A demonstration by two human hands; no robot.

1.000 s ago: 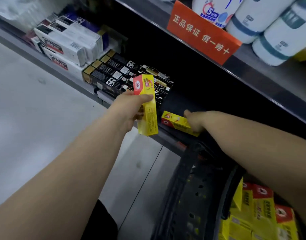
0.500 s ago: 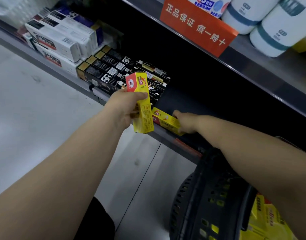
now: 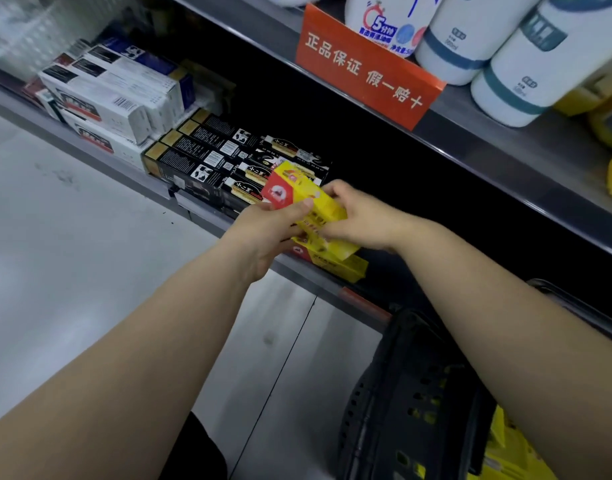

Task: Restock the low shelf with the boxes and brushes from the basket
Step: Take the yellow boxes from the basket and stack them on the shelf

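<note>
head view, looking down at a shop's low shelf [image 3: 308,277]. both hands meet on one long yellow box [image 3: 308,199] with a red end. it is held tilted just above the shelf's front edge, beside a row of black boxes [image 3: 211,157]. the left hand [image 3: 263,233] grips the box from the near side, thumb on top and fingers curled under it. the right hand [image 3: 360,220] pinches its far end. a second yellow box [image 3: 335,268] lies flat on the shelf directly beneath them. more yellow boxes [image 3: 508,445] show inside the dark basket [image 3: 411,393] on the floor at lower right. white boxes [image 3: 107,98] are stacked further left. an orange sign [image 3: 363,64] and white bottles [image 3: 526,64] stand on the shelf above.

the box looks like thin printed card, so probably light and stiff along its length, but easy to dent at the corners. its glossy faces may slide against the box below. the long side faces seem the safest place to hold, leaving the ends free to line up with the neighbours.
</note>
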